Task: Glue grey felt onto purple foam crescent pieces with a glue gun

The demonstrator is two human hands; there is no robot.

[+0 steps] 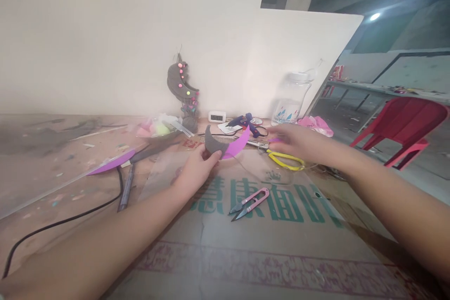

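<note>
Between the fingers and thumb of my left hand (198, 168) is a crescent moon cutout (236, 146), its left half covered in grey yarn and its right half bare purple. A thin strand runs from it toward the right across the board. My right hand (298, 143) hovers at the right, smeared by motion, so its grip is unclear; a bit of purple shows by its fingertips. Just below it are yellow-handled scissors (286, 161). Pink thread snips (249, 204) lie on the board in front of me, blades pointing left.
A finished grey moon ornament (183, 82) with colored pompoms hangs on the wall. Behind my hands are a small white clock (217, 116), a dark blue glue gun (242, 122) and a clear jar (291, 98). A black cable (66, 218) crosses the left side. A red chair (404, 124) stands beyond.
</note>
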